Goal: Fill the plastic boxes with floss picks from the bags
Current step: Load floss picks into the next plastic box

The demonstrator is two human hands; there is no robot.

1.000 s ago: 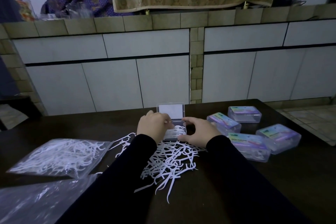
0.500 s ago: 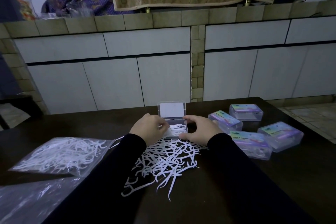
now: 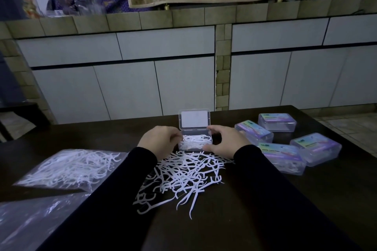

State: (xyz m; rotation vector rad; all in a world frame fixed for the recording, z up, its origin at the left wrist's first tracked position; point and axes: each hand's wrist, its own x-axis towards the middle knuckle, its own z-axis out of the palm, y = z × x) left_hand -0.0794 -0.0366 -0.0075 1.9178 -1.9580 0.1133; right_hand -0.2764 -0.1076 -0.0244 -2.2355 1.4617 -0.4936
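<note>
A clear plastic box (image 3: 195,141) stands open on the dark table, its lid (image 3: 194,119) upright at the back and white floss picks inside. My left hand (image 3: 160,140) rests at the box's left edge, fingers curled over the picks in it. My right hand (image 3: 225,141) cups the box's right side, thumb at the front corner. A loose pile of floss picks (image 3: 183,177) lies between my forearms. A clear bag of picks (image 3: 69,169) lies to the left.
Several closed, labelled boxes (image 3: 282,154) sit at the right of the table (image 3: 265,220). An empty-looking plastic bag (image 3: 30,218) lies at the near left. White cabinets and a tiled counter stand behind the table.
My left hand has drawn slightly left and back, uncovering more of the picks in the box. My right hand stays against the box's right side.
</note>
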